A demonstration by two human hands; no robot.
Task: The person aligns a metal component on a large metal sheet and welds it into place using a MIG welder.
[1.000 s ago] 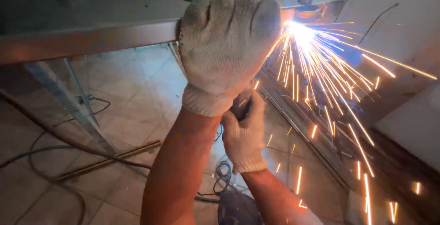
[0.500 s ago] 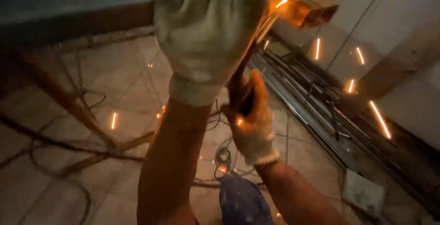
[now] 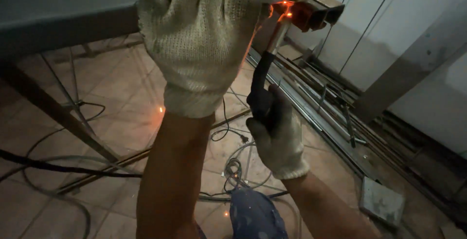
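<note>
My left hand [image 3: 199,39], in a knitted white glove, is raised close to the camera and closed over the edge of a grey metal table [image 3: 63,10]. Lower down, my gloved right hand [image 3: 277,139] grips the black handle of a welding torch [image 3: 260,85]. The torch points upward. Its tip glows orange where it meets a rusty rectangular steel tube [image 3: 318,12] under the table's corner. What the left fingers hold is hidden behind the glove.
Cables [image 3: 58,166] loop over the tiled floor beneath the table's slanted legs [image 3: 53,110]. Long steel bars [image 3: 331,107] lie along the wall at right, with a flat grey block [image 3: 382,200] near them. A few sparks glow on the floor.
The bright shower of sparks at the torch tip has died to a small orange glow. The view has shifted, and my right hand with the torch now shows more fully.
</note>
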